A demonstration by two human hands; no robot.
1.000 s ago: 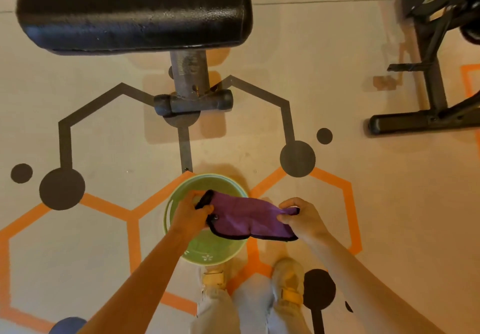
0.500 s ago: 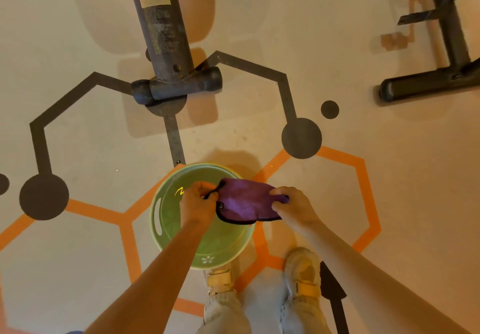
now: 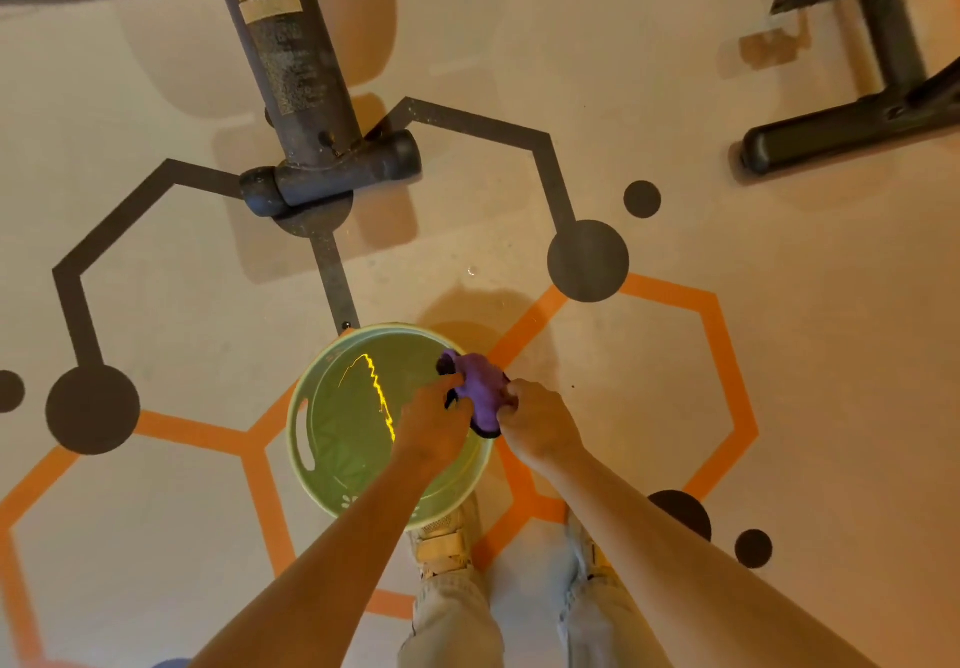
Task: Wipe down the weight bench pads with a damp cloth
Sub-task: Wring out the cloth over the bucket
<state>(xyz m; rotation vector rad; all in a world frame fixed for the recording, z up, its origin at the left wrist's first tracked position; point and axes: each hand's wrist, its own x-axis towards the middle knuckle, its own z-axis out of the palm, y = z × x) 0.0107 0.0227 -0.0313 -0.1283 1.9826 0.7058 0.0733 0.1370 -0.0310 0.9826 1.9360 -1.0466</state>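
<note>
- The purple black-edged cloth [image 3: 480,386], spread flat a second ago, is now bunched over the round green plastic basin's [image 3: 332,459] right rim.
- Left hand [image 3: 434,420] and right hand [image 3: 537,420] fingers curl around it.

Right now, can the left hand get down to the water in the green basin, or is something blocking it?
Probably yes. The left hand hangs directly over the green basin, whose top is open, with nothing between them. But it grips the purple cloth together with the right hand, so the cloth would go down too.

The person's arms [image 3: 332,553] are bare, with no sleeves. They wear light, pale trousers [image 3: 457,620] and tan shoes [image 3: 441,537] with wide straps across the top.
</note>
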